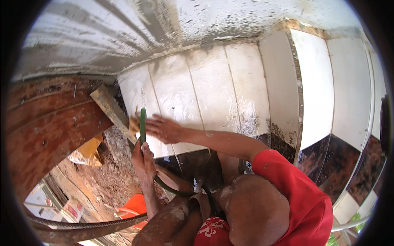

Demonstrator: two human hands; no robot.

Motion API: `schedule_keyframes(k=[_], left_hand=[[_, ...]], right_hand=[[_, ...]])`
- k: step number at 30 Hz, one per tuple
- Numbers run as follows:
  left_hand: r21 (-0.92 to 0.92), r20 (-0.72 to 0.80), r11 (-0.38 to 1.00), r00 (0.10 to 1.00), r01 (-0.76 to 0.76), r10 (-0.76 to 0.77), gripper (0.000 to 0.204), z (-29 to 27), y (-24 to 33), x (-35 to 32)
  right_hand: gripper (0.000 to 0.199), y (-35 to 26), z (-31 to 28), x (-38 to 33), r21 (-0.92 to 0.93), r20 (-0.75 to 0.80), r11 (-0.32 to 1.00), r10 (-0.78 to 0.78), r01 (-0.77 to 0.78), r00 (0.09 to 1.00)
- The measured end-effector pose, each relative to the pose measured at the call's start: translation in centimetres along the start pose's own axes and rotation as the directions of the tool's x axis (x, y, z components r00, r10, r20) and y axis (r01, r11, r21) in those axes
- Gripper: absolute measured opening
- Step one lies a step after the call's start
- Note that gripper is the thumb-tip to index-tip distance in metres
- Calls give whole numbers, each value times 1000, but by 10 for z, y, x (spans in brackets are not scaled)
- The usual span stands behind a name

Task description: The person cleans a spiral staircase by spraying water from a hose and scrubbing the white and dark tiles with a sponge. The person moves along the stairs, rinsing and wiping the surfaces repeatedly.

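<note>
My left hand [142, 159] is closed around a green hose [142, 121], which it holds upright against the left edge of a wall of white tiles [213, 90]. The hose's darker length curves down and right below that hand. My right hand [164, 129] lies flat on the white tiles, fingers spread, its fingertips beside the hose. A yellow-brown scrap [133, 124], perhaps a sponge, sits just left of the hose; I cannot tell whether any finger holds it. My red sleeve [283, 176] and a plaster-spattered knee [254, 209] fill the lower right.
Red-brown wooden boards [53, 131] curve along the left. A pale wooden plank [111, 108] leans by the tile edge. Below are bare earth [108, 176], a yellow sack [88, 151] and an orange bucket [133, 205]. Dark tiles [361, 172] border the white ones at right. Rough grey plaster [123, 33] is above.
</note>
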State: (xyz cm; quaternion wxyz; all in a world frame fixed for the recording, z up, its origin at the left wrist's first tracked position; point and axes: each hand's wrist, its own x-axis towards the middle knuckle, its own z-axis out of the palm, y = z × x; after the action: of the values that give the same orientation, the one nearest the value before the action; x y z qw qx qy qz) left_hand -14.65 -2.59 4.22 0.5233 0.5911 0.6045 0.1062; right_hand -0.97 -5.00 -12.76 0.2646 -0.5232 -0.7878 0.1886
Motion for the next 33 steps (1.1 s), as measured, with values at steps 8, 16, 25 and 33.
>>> schedule_keyframes(k=[8,16,25,33], left_hand=[[52,300,997,951,62,-75,48,51,32,31],[122,581,992,813,-38,-40,40,104,58,76],[217,756,974,644,-73,-120,38,154,69,95],[406,765,900,597,-156,-242,35,180,91,67]], right_hand=[[53,105,-56,-31,-18,-488,789,530,-614,694],[61,112,-140,-145,129,-564,322,802,-938,198],[65,-117,-89,-312,199,-336,-135,921,-971,-197],[71,-248,-126,-330,339,17,-413,901,-845,-434]])
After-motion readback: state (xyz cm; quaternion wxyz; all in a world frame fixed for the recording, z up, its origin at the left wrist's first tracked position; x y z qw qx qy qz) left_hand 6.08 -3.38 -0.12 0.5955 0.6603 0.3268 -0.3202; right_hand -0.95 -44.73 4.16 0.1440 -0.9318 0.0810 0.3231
